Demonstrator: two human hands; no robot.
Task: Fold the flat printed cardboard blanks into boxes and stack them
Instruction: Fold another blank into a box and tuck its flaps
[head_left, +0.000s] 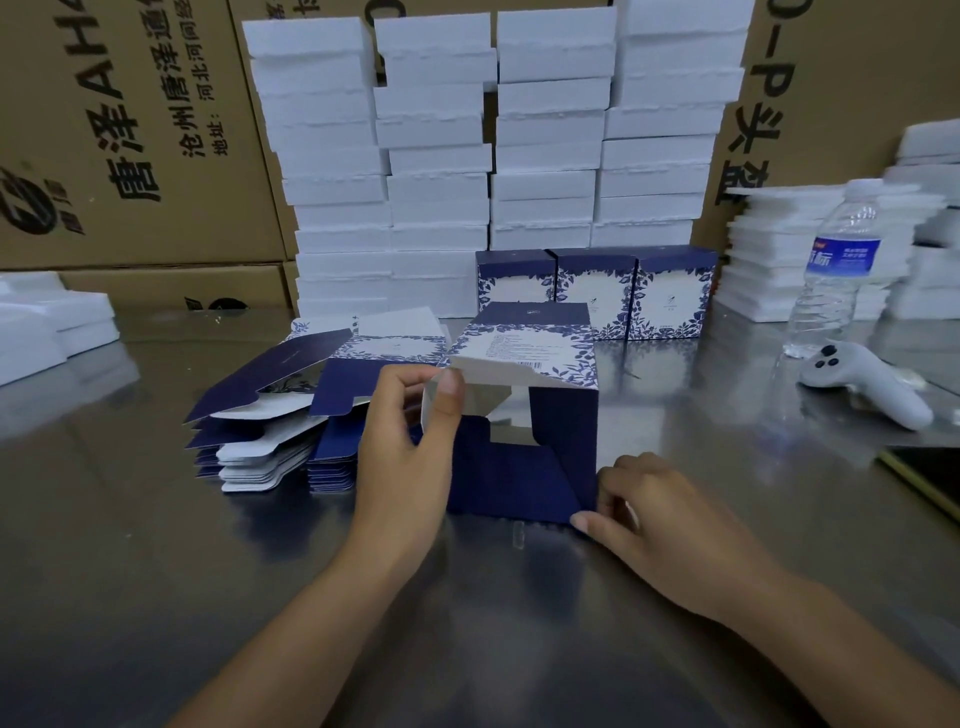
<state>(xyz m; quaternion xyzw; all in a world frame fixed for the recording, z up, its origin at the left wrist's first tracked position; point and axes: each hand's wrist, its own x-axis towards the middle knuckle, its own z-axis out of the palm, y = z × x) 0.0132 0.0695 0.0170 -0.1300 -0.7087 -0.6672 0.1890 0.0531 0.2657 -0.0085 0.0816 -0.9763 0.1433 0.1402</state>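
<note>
While the half-folded navy and white floral cardboard box (524, 415) stands on the shiny metal table (156, 545), the left hand (405, 447) pinches its white flap and the right hand (649, 519) grips its lower right corner, beside the pile of flat printed blanks (275, 415).

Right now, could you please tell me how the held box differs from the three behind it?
The held box has open near flaps; the three boxes look closed. The left hand and right hand grip the held box; the three boxes stand untouched. Both share navy floral print.
</note>
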